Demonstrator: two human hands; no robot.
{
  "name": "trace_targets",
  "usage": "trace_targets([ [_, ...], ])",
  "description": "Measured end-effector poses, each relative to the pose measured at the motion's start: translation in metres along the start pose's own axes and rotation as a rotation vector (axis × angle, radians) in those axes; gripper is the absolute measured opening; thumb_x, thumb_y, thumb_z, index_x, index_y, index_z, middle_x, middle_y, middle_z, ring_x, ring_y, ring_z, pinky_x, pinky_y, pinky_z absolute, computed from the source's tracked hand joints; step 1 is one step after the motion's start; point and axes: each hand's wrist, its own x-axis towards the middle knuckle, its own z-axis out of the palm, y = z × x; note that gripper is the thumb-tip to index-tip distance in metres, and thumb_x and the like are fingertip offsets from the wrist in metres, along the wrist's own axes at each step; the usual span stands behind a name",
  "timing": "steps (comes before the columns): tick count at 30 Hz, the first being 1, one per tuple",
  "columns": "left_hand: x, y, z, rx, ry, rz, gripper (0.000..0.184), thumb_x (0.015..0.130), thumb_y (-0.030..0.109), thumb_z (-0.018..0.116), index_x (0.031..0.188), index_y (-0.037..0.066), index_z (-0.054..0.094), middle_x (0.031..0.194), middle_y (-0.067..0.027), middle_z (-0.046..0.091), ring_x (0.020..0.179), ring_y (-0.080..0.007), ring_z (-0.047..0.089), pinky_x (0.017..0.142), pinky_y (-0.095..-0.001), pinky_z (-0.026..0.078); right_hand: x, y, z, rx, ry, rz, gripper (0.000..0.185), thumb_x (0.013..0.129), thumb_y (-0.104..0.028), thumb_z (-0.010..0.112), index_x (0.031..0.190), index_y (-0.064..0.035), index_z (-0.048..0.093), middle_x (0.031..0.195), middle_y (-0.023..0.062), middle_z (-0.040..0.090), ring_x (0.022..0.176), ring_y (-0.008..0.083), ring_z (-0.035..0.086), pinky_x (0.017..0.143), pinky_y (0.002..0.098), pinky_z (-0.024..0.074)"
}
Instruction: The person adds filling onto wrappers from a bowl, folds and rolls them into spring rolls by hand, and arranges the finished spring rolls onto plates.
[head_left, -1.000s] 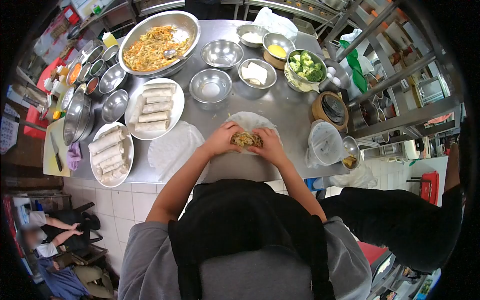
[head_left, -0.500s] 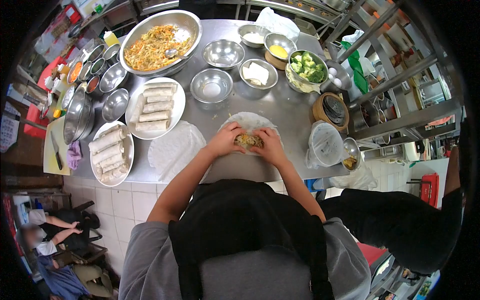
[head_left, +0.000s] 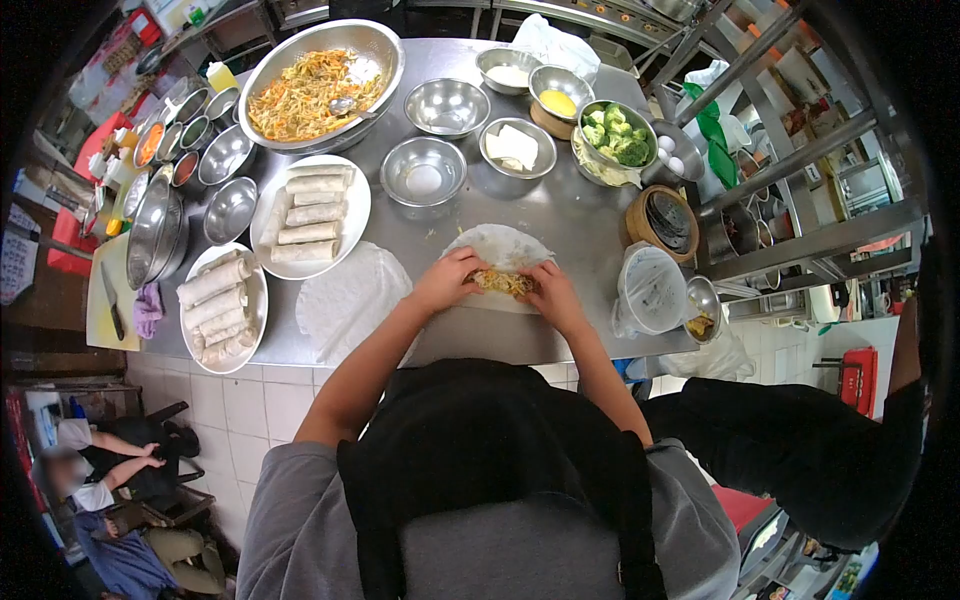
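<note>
A thin round spring roll wrapper [head_left: 500, 240] lies flat on the steel table in front of me. A log of shredded vegetable filling [head_left: 507, 284] rests across its near part, uncovered on top. My left hand [head_left: 447, 281] has its fingers curled against the left end of the filling. At the right end, my right hand [head_left: 555, 297] presses in with bent fingers. To the left lies a stack of white wrappers [head_left: 350, 300]. Beyond it, finished rolls sit in rows on an oval plate [head_left: 357, 215] and on a second plate [head_left: 258, 325].
A big steel bowl [head_left: 390, 60] of mixed filling with a spoon stands at the back left. Broccoli [head_left: 620, 138], a white block [head_left: 512, 148] and yellow liquid [head_left: 557, 102] fill bowls at the back right. A white lined tub [head_left: 655, 290] and metal shelf rails [head_left: 820, 245] stand at right.
My hands have moved slightly apart toward the ends of the filling, so more of it shows. The filling looks longer and more even. The plates and bowls have not moved.
</note>
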Motion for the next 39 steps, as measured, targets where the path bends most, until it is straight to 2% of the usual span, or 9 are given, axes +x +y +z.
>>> trace_targets([
  [3, 0.0, 0.003, -0.002, 0.003, -0.003, -0.001, 0.064, 0.066, 0.016, 0.087, 0.125, 0.008, 0.064, 0.118, -0.0104, 0.06, 0.105, -0.0317, 0.061, 0.094, -0.0407, 0.05, 0.0, 0.004, 0.002, 0.01, -0.001, -0.016, 0.055, 0.069, -0.009, 0.083, 0.122, -0.0081, 0.065, 0.11, 0.0112, 0.061, 0.102, 0.0328, 0.062, 0.09, 0.0401, 0.0514],
  [6, -0.008, 0.015, -0.015, -0.029, 0.124, 0.101, 0.054, 0.07, 0.008, 0.083, 0.121, 0.007, 0.066, 0.111, -0.01, 0.062, 0.102, -0.0293, 0.063, 0.09, -0.0397, 0.052, -0.005, 0.006, -0.003, 0.025, 0.022, -0.044, 0.053, 0.071, -0.005, 0.081, 0.122, -0.0069, 0.065, 0.105, 0.0111, 0.061, 0.098, 0.0294, 0.063, 0.086, 0.0381, 0.0525],
  [8, -0.012, 0.017, -0.026, -0.099, 0.047, -0.025, 0.053, 0.071, 0.004, 0.081, 0.121, 0.007, 0.066, 0.11, -0.0108, 0.062, 0.103, -0.0282, 0.063, 0.089, -0.039, 0.053, -0.01, 0.011, -0.005, 0.036, 0.068, -0.034, 0.05, 0.074, -0.001, 0.078, 0.122, -0.0055, 0.065, 0.101, 0.0101, 0.06, 0.088, 0.0243, 0.064, 0.079, 0.0346, 0.0543],
  [12, -0.012, 0.001, -0.018, -0.166, -0.05, -0.148, 0.055, 0.068, 0.0, 0.078, 0.121, 0.006, 0.065, 0.113, -0.012, 0.061, 0.103, -0.0286, 0.064, 0.09, -0.0388, 0.054, -0.009, 0.003, -0.001, 0.071, 0.043, 0.138, 0.046, 0.072, 0.003, 0.075, 0.117, -0.0051, 0.066, 0.104, 0.0135, 0.063, 0.09, 0.0284, 0.068, 0.082, 0.0351, 0.0561],
  [17, -0.014, 0.0, -0.022, -0.063, -0.003, -0.031, 0.053, 0.07, 0.004, 0.078, 0.121, 0.006, 0.065, 0.117, -0.0117, 0.061, 0.108, -0.0303, 0.062, 0.094, -0.0399, 0.052, -0.011, 0.027, 0.011, 0.248, 0.141, 0.09, 0.042, 0.073, 0.006, 0.072, 0.113, -0.0032, 0.067, 0.1, 0.0136, 0.063, 0.084, 0.025, 0.069, 0.077, 0.0341, 0.0572],
  [21, -0.009, 0.026, -0.02, 0.087, 0.081, 0.044, 0.051, 0.07, 0.008, 0.079, 0.119, 0.005, 0.066, 0.115, -0.0109, 0.061, 0.109, -0.0321, 0.06, 0.095, -0.0406, 0.049, -0.009, 0.008, 0.009, 0.069, 0.11, 0.101, 0.04, 0.074, 0.008, 0.073, 0.113, -0.0011, 0.067, 0.099, 0.0136, 0.064, 0.083, 0.023, 0.069, 0.078, 0.0332, 0.058],
  [30, -0.003, 0.002, 0.0, -0.047, 0.004, 0.018, 0.053, 0.07, 0.013, 0.081, 0.121, 0.007, 0.067, 0.11, -0.0119, 0.06, 0.108, -0.0316, 0.058, 0.093, -0.0405, 0.049, -0.013, 0.015, 0.02, 0.138, 0.173, 0.098, 0.043, 0.072, 0.006, 0.077, 0.113, -0.0001, 0.066, 0.099, 0.0126, 0.063, 0.081, 0.0211, 0.069, 0.076, 0.032, 0.0578],
  [33, -0.006, 0.029, -0.008, 0.105, 0.161, 0.12, 0.051, 0.07, 0.014, 0.082, 0.118, 0.006, 0.068, 0.11, -0.0109, 0.061, 0.107, -0.0315, 0.059, 0.096, -0.0409, 0.047, -0.012, 0.009, 0.017, 0.091, 0.175, 0.11, 0.043, 0.071, 0.005, 0.077, 0.113, -0.0001, 0.068, 0.099, 0.0122, 0.063, 0.083, 0.0204, 0.069, 0.077, 0.0309, 0.0581],
  [39, 0.006, 0.01, 0.01, 0.104, 0.053, 0.08, 0.056, 0.07, 0.021, 0.083, 0.121, 0.007, 0.067, 0.116, -0.0102, 0.061, 0.11, -0.0305, 0.059, 0.097, -0.0396, 0.048, -0.006, 0.012, 0.016, 0.085, 0.16, 0.004, 0.037, 0.073, 0.006, 0.074, 0.109, -0.0001, 0.068, 0.098, 0.0107, 0.062, 0.082, 0.0226, 0.068, 0.076, 0.0314, 0.0564],
])
